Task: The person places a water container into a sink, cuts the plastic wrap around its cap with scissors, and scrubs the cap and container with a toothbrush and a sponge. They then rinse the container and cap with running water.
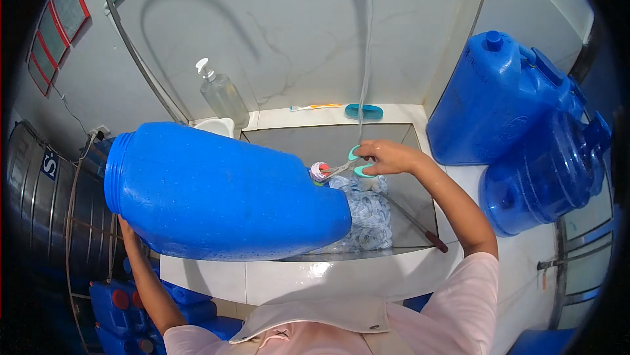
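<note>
A large blue plastic drum (230,191) lies on its side across the sink (420,217), its threaded neck to the left. My left hand (123,225) is under the neck end, its fingers mostly hidden behind the drum. In my right hand (387,157) is a pair of scissors (341,168) with turquoise handles. The blades point left and meet a small white-and-red round piece (320,171) at the drum's bottom end. Beneath lies a clear plastic bag of pale blue-white items (371,217), partly covered by the drum.
A thin rod with a dark red handle (435,241) leans on the sink's right rim. Behind are a pump bottle (223,96), a toothbrush (316,107) and a teal brush (364,112). Blue water containers (495,105) stand right; a steel tank (39,191) stands left.
</note>
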Available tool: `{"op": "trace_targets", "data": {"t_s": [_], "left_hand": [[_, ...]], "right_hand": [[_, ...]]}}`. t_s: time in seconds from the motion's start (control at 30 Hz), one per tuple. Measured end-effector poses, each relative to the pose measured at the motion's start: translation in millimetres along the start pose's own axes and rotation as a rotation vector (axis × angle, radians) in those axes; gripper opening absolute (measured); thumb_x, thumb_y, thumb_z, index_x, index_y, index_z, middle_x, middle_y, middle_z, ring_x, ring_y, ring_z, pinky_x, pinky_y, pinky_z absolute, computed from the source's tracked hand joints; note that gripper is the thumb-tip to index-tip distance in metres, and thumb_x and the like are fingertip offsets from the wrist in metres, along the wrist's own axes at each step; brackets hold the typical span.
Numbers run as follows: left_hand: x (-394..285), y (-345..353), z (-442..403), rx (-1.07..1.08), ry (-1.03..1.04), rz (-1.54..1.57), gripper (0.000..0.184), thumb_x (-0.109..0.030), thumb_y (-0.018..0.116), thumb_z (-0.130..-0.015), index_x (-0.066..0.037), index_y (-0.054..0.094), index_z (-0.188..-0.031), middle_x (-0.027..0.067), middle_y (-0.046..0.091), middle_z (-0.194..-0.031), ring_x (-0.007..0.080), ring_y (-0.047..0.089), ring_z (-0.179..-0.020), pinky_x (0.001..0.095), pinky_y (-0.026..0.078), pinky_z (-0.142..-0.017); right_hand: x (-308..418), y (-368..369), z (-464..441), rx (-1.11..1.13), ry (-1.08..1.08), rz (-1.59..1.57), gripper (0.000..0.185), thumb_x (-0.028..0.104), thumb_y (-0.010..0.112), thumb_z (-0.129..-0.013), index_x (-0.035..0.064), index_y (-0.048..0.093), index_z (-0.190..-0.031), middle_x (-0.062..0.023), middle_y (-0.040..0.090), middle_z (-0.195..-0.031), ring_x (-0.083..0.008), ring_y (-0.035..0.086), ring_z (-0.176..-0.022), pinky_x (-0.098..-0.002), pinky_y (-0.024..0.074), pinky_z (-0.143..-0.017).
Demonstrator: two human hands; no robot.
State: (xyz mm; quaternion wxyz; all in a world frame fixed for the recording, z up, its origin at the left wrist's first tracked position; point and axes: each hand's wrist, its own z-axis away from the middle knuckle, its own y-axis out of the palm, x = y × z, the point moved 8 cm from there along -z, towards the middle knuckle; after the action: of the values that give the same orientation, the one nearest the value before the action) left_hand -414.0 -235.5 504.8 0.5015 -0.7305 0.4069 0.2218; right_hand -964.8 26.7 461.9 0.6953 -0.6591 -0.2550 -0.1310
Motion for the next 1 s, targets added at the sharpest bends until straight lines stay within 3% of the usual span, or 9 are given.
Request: {"op": "trace_targets", "data": {"t_s": [0.13,0.23,0.3,0.43,0.73,0.83,0.9,0.93,1.0], "left_hand": [[0.7,1.8,0.5,-0.002,-0.003,0.004,0.013,-0.007,0.060,-0.064,0.003,0.055,-0.071,0.0055,0.047,-0.054,0.0073,0.044,-0.053,0.0255,0.036,-0.050],[0.5,0.6,-0.3,-0.006,-0.005,0.005,0.013,-0.007,0.060,-0.064,0.003,0.055,-0.071,0.0055,0.047,-0.054,0.0073,0.044,-0.053,0.0255,0.036,-0.050],[0.7,1.9,-1.5,-0.006,-0.006,0.008,0.013,-0.007,0.060,-0.064,0.003,0.055,-0.071,0.0056,0.047,-0.054,0.0074,0.044,-0.053,0.0255,0.036,-0.050],[-2.9,7.7,-6.7,-0.007,-0.004,0.010,0.012,-0.006,0.060,-0.064,0.003,0.056,-0.071,0.0057,0.047,-0.054,0.0074,0.044,-0.053,0.0255,0.036,-0.050],[-10.6,11.7,-15.3,-0.002,0.004,0.020,0.012,-0.006,0.059,-0.064,0.003,0.056,-0.071,0.0059,0.048,-0.054,0.0075,0.045,-0.053,0.0255,0.037,-0.050],[-10.7,11.8,-17.3,0.001,0.005,0.018,0.012,-0.006,0.059,-0.064,0.003,0.056,-0.072,0.0059,0.048,-0.055,0.0075,0.045,-0.053,0.0255,0.037,-0.050],[-11.9,12.8,-19.5,0.001,0.009,0.021,0.012,-0.006,0.059,-0.064,0.003,0.056,-0.072,0.0060,0.048,-0.055,0.0076,0.045,-0.053,0.0255,0.037,-0.050],[-12.0,13.6,-19.8,0.001,0.009,0.025,0.012,-0.006,0.059,-0.064,0.003,0.056,-0.072,0.0060,0.048,-0.055,0.0076,0.045,-0.053,0.0255,0.037,-0.050],[-11.2,12.9,-19.0,-0.002,0.008,0.025,0.012,-0.006,0.059,-0.063,0.003,0.056,-0.072,0.0061,0.048,-0.055,0.0076,0.045,-0.053,0.0255,0.037,-0.050]], "right_hand": [[-15.9,24.4,1.5,0.001,-0.005,-0.209,0.040,0.024,0.062,-0.076,-0.0002,0.055,-0.108,-0.0125,0.053,-0.086,-0.0241,0.055,-0.077,-0.0346,0.0453,-0.068],[-1.8,17.0,2.1,-0.009,0.009,-0.087,0.039,0.025,0.063,-0.076,-0.0003,0.056,-0.105,-0.0140,0.053,-0.090,-0.0266,0.055,-0.079,-0.0368,0.0455,-0.070],[21.4,-0.2,9.6,-0.193,-0.172,0.237,0.036,0.026,0.063,-0.074,0.0002,0.057,-0.099,-0.0152,0.055,-0.087,-0.0310,0.056,-0.080,-0.0400,0.0454,-0.071],[29.9,9.8,22.0,-0.150,-0.037,0.285,0.033,0.028,0.062,-0.075,0.0017,0.059,-0.095,-0.0153,0.059,-0.085,-0.0337,0.057,-0.084,-0.0418,0.0463,-0.074],[1.6,34.6,31.4,-0.224,0.060,0.322,0.032,0.033,0.063,-0.075,0.0045,0.061,-0.087,-0.0128,0.060,-0.067,-0.0302,0.059,-0.062,-0.0431,0.0456,-0.059],[-20.6,55.7,27.1,0.062,0.252,-0.211,0.036,0.038,0.064,-0.077,0.0031,0.060,-0.081,-0.0068,0.055,-0.058,-0.0182,0.052,-0.048,-0.0334,0.0420,-0.047],[-21.4,81.6,34.5,0.335,0.432,-0.812,0.040,0.043,0.064,-0.080,0.0036,0.058,-0.075,0.0004,0.047,-0.053,-0.0065,0.042,-0.044,-0.0224,0.0341,-0.041],[-24.2,81.2,34.8,0.332,0.432,-0.806,0.040,0.043,0.064,-0.080,0.0036,0.058,-0.075,0.0004,0.047,-0.053,-0.0065,0.042,-0.044,-0.0224,0.0341,-0.041],[-16.4,101.1,41.0,0.454,0.493,-1.310,0.039,0.042,0.064,-0.082,0.0045,0.058,-0.075,0.0032,0.048,-0.055,-0.0028,0.038,-0.043,-0.0168,0.0293,-0.039]]}}
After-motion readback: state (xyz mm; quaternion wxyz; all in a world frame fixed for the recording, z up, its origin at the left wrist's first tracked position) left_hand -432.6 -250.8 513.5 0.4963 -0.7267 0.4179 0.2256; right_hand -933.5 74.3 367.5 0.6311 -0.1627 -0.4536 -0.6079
